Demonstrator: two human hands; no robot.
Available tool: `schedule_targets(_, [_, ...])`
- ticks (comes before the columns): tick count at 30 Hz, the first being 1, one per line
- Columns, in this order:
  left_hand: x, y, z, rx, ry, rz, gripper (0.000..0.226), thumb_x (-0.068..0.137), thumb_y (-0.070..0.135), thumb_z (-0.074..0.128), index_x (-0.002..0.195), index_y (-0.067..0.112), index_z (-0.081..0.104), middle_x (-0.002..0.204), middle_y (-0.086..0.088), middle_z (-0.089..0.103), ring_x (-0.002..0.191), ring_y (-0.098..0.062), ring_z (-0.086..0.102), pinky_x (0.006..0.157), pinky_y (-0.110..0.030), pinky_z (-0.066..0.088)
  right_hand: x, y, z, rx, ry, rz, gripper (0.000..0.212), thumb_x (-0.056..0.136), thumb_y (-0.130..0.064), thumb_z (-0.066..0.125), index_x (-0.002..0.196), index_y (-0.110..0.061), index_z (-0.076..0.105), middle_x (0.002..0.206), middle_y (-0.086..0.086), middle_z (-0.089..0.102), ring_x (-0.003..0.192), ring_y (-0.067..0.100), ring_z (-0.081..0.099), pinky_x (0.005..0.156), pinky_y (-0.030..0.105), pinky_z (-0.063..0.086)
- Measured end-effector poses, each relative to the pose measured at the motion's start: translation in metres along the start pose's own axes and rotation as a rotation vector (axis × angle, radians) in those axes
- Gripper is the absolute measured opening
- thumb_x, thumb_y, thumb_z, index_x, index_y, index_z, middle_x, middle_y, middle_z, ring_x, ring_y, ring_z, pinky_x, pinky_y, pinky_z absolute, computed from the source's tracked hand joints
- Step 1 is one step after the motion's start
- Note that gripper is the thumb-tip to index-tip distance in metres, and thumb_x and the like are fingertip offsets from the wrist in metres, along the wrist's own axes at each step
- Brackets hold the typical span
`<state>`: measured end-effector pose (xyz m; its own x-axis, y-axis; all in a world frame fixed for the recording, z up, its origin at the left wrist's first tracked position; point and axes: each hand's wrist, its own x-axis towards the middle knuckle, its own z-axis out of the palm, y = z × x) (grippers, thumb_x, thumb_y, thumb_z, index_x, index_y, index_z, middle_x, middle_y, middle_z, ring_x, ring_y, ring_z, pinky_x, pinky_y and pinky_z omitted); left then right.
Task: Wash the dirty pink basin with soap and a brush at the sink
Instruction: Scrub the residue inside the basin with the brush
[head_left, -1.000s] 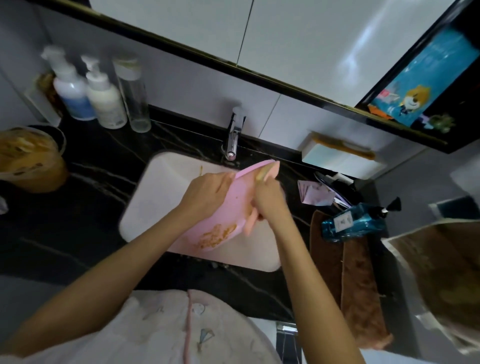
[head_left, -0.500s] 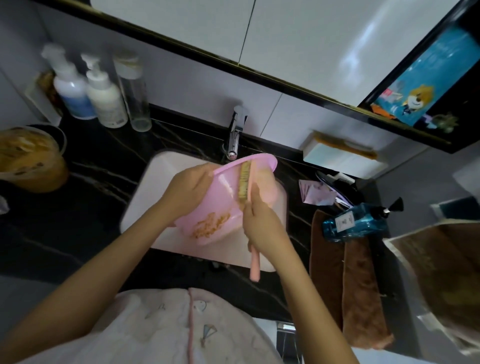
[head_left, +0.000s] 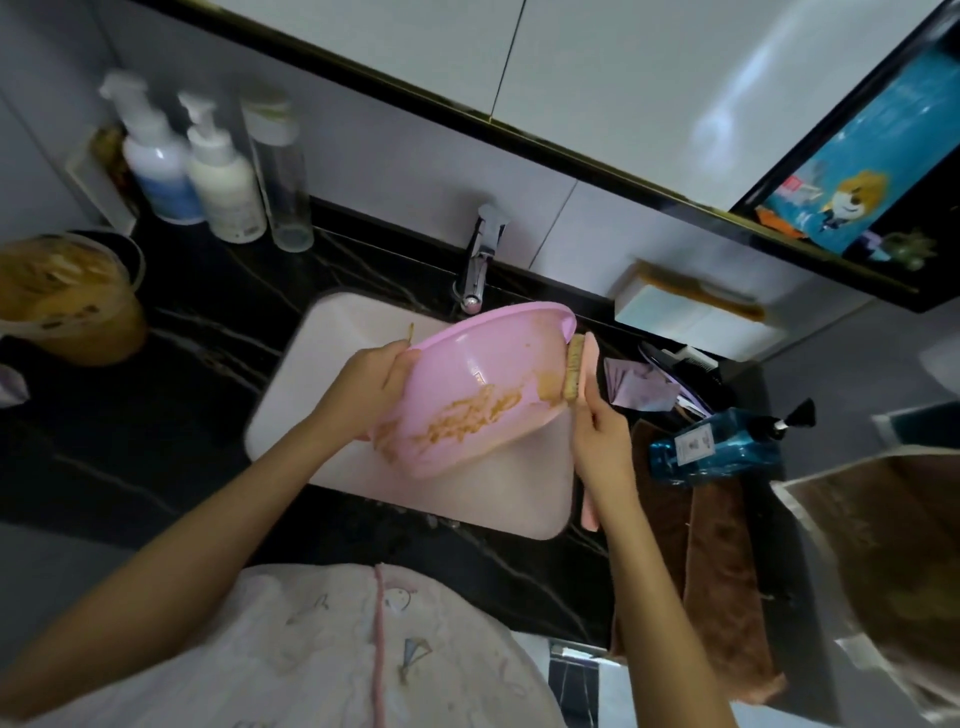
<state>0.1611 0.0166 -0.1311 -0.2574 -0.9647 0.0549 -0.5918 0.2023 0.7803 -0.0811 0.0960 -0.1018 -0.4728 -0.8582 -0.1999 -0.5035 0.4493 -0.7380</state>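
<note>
The pink basin (head_left: 467, 364) is held tilted above the white sink (head_left: 332, 332), its underside facing me and smeared with brown-orange dirt. My left hand (head_left: 371, 387) grips its left rim. My right hand (head_left: 602, 441) holds a pink long-handled brush (head_left: 579, 371), whose bristles press against the basin's right edge where a brown smear sits. The brush handle runs down past my wrist. The chrome tap (head_left: 480, 265) stands just behind the basin; no water is visible.
Two white pump bottles (head_left: 192, 166) and a clear bottle (head_left: 283, 176) stand back left. A dirty tub (head_left: 62, 296) sits on the black counter at left. Right of the sink lie a blue pump bottle (head_left: 722, 447), brown towels (head_left: 717, 571) and a white box (head_left: 691, 312).
The basin has been turned and lifted so more of its dirty underside faces me. My right hand has moved the brush from inside the basin to its outer right edge.
</note>
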Motion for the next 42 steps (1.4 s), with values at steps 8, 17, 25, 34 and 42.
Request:
schedule_targets(8, [0.017, 0.001, 0.005, -0.042, 0.089, 0.013, 0.034, 0.099, 0.021, 0.040, 0.069, 0.008, 0.047, 0.059, -0.004, 0.047, 0.059, -0.024, 0.046, 0.053, -0.029, 0.031, -0.018, 0.021, 0.026, -0.342, 0.157, -0.306, 0.051, 0.099, -0.042, 0.028, 0.148, -0.029, 0.025, 0.064, 0.009, 0.059, 0.050, 0.021, 0.056, 0.045, 0.032, 0.045])
schedule_targets(17, [0.019, 0.003, 0.010, -0.053, 0.107, 0.020, 0.035, 0.099, 0.024, 0.041, 0.068, 0.008, 0.048, 0.058, -0.002, 0.047, 0.058, -0.023, 0.046, 0.052, -0.028, 0.033, -0.031, -0.006, 0.060, -0.169, 0.205, -0.320, 0.049, 0.102, -0.030, 0.032, 0.148, -0.034, 0.015, 0.066, 0.007, 0.061, 0.053, 0.022, 0.057, 0.044, 0.034, 0.042])
schedule_targets(25, [0.019, -0.005, 0.004, -0.081, 0.161, 0.012, 0.040, 0.092, 0.034, 0.036, 0.065, 0.007, 0.049, 0.060, -0.010, 0.052, 0.060, -0.027, 0.048, 0.055, -0.031, 0.034, -0.043, -0.026, 0.074, 0.012, 0.195, -0.176, 0.049, 0.101, -0.031, 0.031, 0.142, -0.048, 0.010, 0.072, 0.001, 0.059, 0.061, 0.021, 0.059, 0.055, 0.035, 0.047])
schedule_targets(34, [0.010, -0.007, 0.006, -0.087, 0.158, 0.020, 0.045, 0.090, 0.037, 0.034, 0.067, 0.003, 0.052, 0.061, -0.013, 0.054, 0.060, -0.029, 0.050, 0.054, -0.032, 0.037, -0.031, -0.019, 0.035, -0.331, 0.139, -0.070, 0.049, 0.102, -0.033, 0.027, 0.150, -0.034, 0.017, 0.079, 0.004, 0.063, 0.066, 0.019, 0.059, 0.051, 0.025, 0.036])
schedule_targets(42, [0.001, 0.004, 0.016, -0.038, 0.092, 0.052, 0.040, 0.092, 0.037, 0.036, 0.060, 0.013, 0.043, 0.050, 0.003, 0.040, 0.048, -0.014, 0.038, 0.047, -0.027, 0.028, -0.003, -0.046, 0.005, -0.489, 0.008, -0.033, 0.051, 0.101, -0.029, 0.026, 0.151, -0.024, 0.017, 0.101, 0.012, 0.064, 0.084, 0.026, 0.062, 0.072, 0.042, 0.053])
